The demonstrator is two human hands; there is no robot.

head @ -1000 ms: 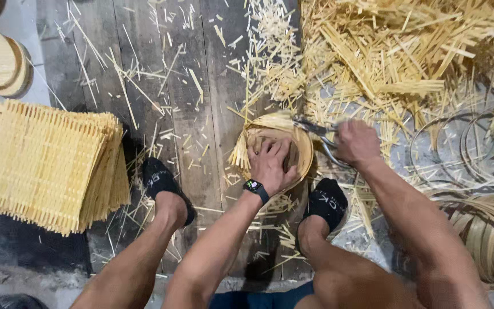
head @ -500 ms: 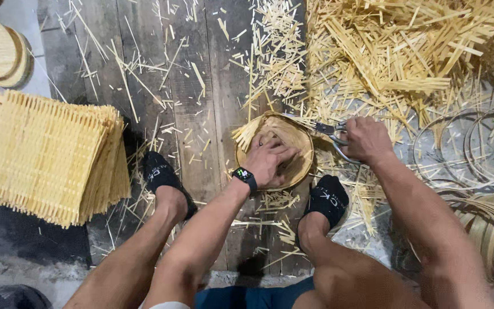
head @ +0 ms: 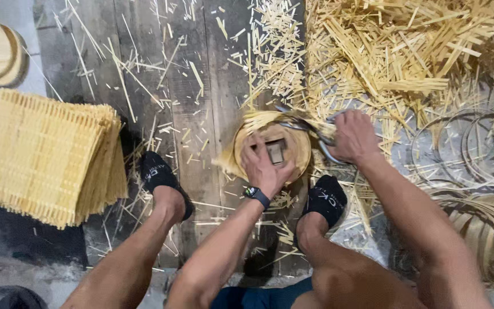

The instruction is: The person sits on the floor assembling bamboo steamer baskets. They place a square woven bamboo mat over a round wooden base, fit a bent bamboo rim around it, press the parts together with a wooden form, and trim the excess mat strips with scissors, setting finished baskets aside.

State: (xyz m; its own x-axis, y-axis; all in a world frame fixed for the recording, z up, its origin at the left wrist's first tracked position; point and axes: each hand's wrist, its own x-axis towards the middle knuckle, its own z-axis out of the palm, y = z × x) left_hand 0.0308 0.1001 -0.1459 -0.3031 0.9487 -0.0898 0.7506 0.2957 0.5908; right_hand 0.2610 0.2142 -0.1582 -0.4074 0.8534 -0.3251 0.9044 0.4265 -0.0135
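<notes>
While our left hand (head: pixel 264 166) presses flat and open on the basket (head: pixel 270 146) at the frame's middle, our right hand (head: pixel 353 137) grips shears (head: pixel 310 129); a slip could cut our fingers (head: pixel 253 150).

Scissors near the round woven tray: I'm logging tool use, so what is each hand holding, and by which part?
The right hand holds the scissors by the handle loops. The left hand presses flat inside the round woven tray, gripping nothing.
</notes>
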